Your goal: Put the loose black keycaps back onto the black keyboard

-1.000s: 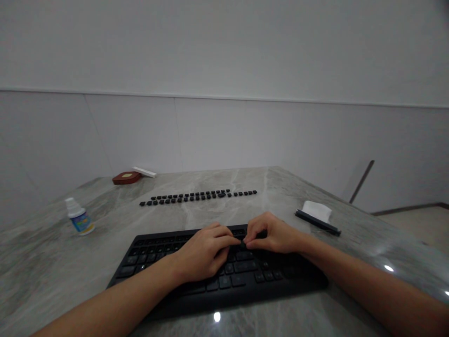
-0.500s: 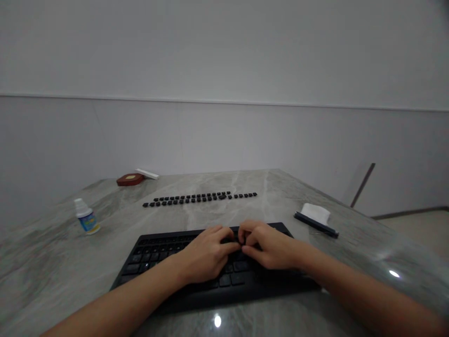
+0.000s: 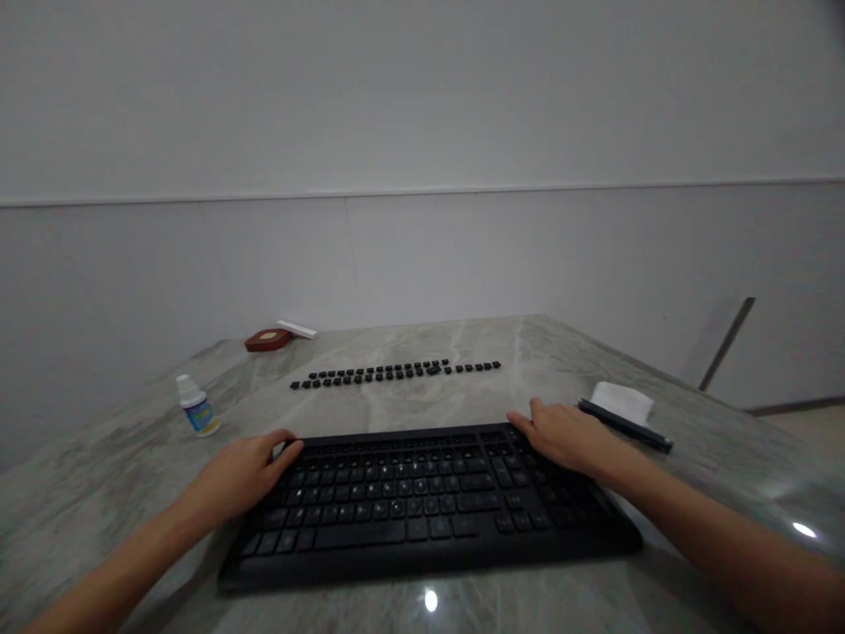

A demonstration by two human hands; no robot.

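A black keyboard (image 3: 396, 506) lies in front of me on the grey marble-patterned table. My left hand (image 3: 247, 471) holds its upper left corner, thumb over the top edge and fingers around the side. At the upper right end, my right hand (image 3: 561, 436) grips the keyboard's back edge, with the thumb toward the keys and some fingers hidden. Beyond the keyboard, two rows of small black keycaps (image 3: 379, 377) lie on the table, one slightly larger than its neighbours. Whether the keyboard's topmost row has all its caps is too dark to tell.
A white spray bottle with a blue and yellow label (image 3: 199, 409) stands at the left. A white tissue (image 3: 624, 403) and a dark pen-like stick (image 3: 624, 425) lie at the right. A red-brown box (image 3: 268, 340) and a white strip (image 3: 297, 328) sit at the back, near the wall.
Both hands have parted from the keyboard's right-middle keys, where their fingers were together. The left went to the left end, the right to the upper right edge. The view has shifted slightly.
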